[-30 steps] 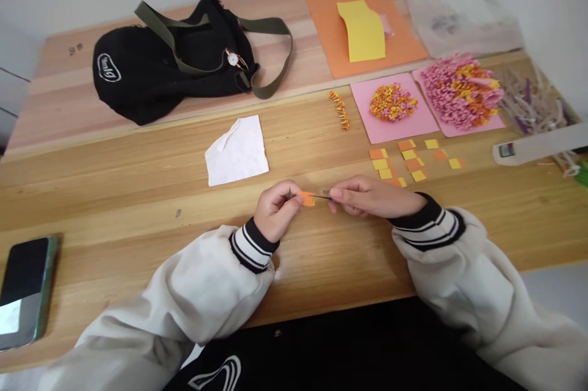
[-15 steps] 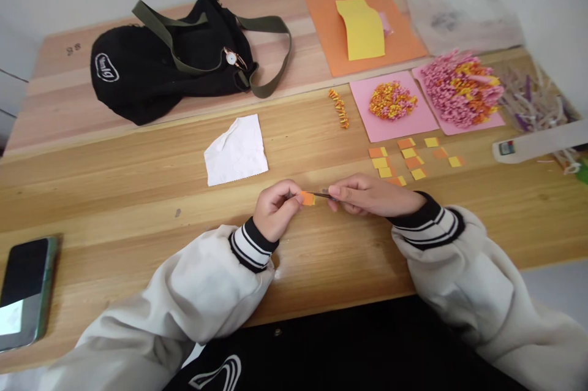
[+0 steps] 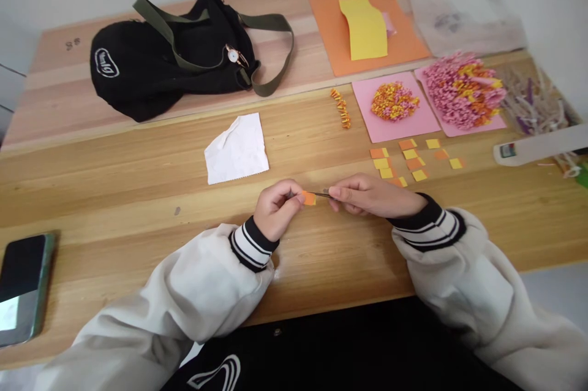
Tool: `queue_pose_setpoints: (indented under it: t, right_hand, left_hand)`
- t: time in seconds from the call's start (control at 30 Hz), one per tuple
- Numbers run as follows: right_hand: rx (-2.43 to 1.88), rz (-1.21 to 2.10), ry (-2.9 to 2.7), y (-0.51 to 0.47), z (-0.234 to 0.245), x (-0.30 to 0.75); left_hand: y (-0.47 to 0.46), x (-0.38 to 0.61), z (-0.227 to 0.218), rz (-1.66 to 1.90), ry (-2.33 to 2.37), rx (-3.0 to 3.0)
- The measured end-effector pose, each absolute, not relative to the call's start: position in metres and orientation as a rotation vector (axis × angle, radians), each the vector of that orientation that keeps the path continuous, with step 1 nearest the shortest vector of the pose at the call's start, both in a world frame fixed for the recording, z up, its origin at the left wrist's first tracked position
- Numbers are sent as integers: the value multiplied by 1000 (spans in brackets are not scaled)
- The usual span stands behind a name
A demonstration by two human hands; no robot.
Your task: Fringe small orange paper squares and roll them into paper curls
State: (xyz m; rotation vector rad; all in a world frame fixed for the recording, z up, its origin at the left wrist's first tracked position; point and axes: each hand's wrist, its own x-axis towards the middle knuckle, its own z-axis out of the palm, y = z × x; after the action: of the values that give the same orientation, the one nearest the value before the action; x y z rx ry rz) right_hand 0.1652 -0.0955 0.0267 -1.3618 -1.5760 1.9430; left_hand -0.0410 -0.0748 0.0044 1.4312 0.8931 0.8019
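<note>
Between thumb and fingers, my left hand [image 3: 279,210] pinches a small orange paper piece [image 3: 309,198] with a thin yellow edge. My right hand [image 3: 367,195] grips slim dark metal tweezers [image 3: 322,195], whose tips touch the upper edge of that paper. Its fingers are closed round the handle end, and the lower ones are partly hidden. Beyond my right hand lie several small orange-and-yellow paper pieces [image 3: 416,163] in loose rows. A short row of small orange and yellow curled bits [image 3: 340,108] lies behind them to the left.
Pink sheets [image 3: 425,129] carry piles of pink and orange curls [image 3: 462,94]. A torn white paper [image 3: 236,152] lies ahead of my left hand. Farther back are a black bag [image 3: 142,72] and an orange sheet [image 3: 326,29]; a phone [image 3: 25,287] is at left, a clear bag [image 3: 459,11] at right.
The orange piece shows less of its yellow edge and sits slightly more tilted. Both hands keep nearly the same place; the view has shifted a little.
</note>
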Motion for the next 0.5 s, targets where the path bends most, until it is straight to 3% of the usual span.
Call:
queue_pose_setpoints:
  t: [0.5]
  right_hand:
    - [-1426, 1905, -1605, -95, 28, 167]
  left_hand:
    - [-74, -39, 2, 918, 946, 1249]
